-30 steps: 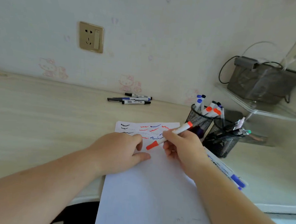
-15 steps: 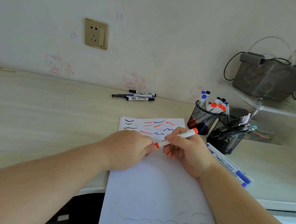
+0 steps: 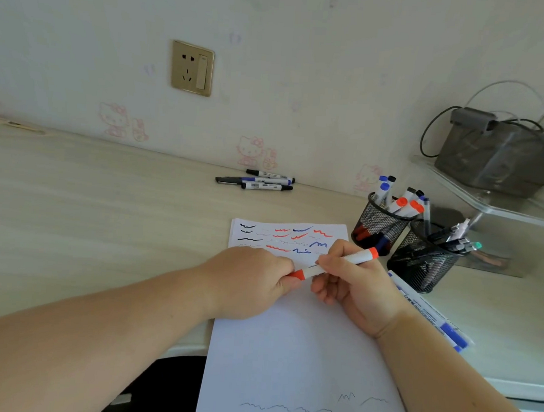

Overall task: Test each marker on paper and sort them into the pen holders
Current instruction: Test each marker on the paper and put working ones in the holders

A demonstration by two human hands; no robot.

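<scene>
While both our hands sit over the paper point(image 3: 300, 351), the step in hand looks like uncapping. Our right hand point(image 3: 352, 284) wraps the white barrel of the red marker point(image 3: 345, 262), which lies slanted just above the sheet, its red tail end pointing toward the pen holders. Our left hand point(image 3: 247, 280) pinches the red cap point(image 3: 296, 274) at the marker's lower end. Neither hand is free. To do this well, we judge: pull straight along the barrel, not sideways, and brace the right hand so the tip does not jab the sheet when the cap gives. Keep the cap in the left fingers for recapping. Test strokes in black, red and blue fill the top of the sheet; bare space just below them suits the next scribble. Left mesh holder point(image 3: 379, 225) carries red- and blue-capped markers; right mesh holder point(image 3: 423, 266) carries darker pens. Three more markers point(image 3: 259, 181) lie by the wall, and blue ones point(image 3: 433, 314) beside our right wrist.
</scene>
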